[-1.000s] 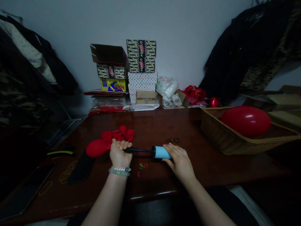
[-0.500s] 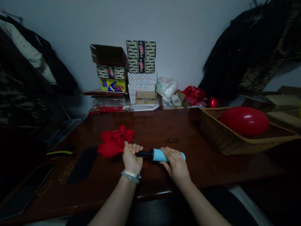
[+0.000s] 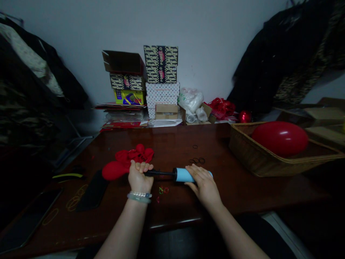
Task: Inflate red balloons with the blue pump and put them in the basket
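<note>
Near edge of the brown tabletop [image 3: 178, 138], left side: a dark flat device [image 3: 31, 216], loose yellowish bands [image 3: 77, 200] beside it, and a dark slab [image 3: 93, 194] just beyond; small coloured bands [image 3: 161, 190] lie between the forearms; the left hand [image 3: 140, 178], with two bracelets [image 3: 139, 197] at the wrist, has its grip closed round the black end of a hand pump [image 3: 183, 175], where the neck of a small, partly filled red balloon [image 3: 113, 170] meets it; the balloon projects to the left of the fist; the right hand [image 3: 206, 185] has its grip wrapped over the pump's light blue body; the black rod shows between the hands, pump lying roughly level above the tabletop; just beyond the left hand, a heap of limp red balloons [image 3: 134, 155]; beyond the pump, several thin black bands [image 3: 201, 160]; at right, a woven basket [image 3: 265, 163] holds a large red balloon [image 3: 280, 138]; along the wall, stacked boxes [image 3: 161, 64], a clear plastic bag [image 3: 191, 99], a red bundle [image 3: 221, 108] and a shiny red ball [image 3: 245, 116]; dark clothes [image 3: 258, 68] hang at both sides.
</note>
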A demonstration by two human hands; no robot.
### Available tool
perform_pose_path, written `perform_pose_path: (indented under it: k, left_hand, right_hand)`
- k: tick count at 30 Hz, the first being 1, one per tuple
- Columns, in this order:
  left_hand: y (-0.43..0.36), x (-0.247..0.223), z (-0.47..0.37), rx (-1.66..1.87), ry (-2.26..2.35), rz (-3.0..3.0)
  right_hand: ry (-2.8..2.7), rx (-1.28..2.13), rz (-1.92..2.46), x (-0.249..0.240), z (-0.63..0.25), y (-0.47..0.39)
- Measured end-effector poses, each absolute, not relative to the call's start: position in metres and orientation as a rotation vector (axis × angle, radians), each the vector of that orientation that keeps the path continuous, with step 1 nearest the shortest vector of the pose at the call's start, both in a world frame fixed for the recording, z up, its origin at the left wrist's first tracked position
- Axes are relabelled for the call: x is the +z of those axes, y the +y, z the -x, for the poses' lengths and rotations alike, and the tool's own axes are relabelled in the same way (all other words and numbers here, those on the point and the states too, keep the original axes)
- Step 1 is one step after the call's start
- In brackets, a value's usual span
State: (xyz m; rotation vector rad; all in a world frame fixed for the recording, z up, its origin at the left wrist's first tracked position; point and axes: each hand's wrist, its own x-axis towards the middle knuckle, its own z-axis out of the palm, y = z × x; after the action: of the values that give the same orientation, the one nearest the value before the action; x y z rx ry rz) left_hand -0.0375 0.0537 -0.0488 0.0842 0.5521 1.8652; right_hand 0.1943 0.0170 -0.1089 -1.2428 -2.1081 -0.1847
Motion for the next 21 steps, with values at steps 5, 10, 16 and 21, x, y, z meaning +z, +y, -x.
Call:
perform_pose_path:
  k: [5,10,16,21]
  left_hand:
    - [0.056,-0.049,0.047,1.864,0.535,-0.040]
    - [0.052,-0.055,0.034,1.862,0.491,-0.065]
    - [0.047,-0.066,0.002,1.793,0.471,-0.141]
    - [0.046,-0.069,-0.011,1.788,0.520,-0.121]
  right_hand:
    - [-2.115,-0.196,1.251,-0.111,-0.201,0.020]
    - [-2.070,-0.204,1.231,-0.114,-0.199,0.018]
    - [-2.064,-0.144,1.250,-0.117,-0.185,0.009]
    - [-2.065,-0.150,1.285,-0.118,-0.185,0.009]
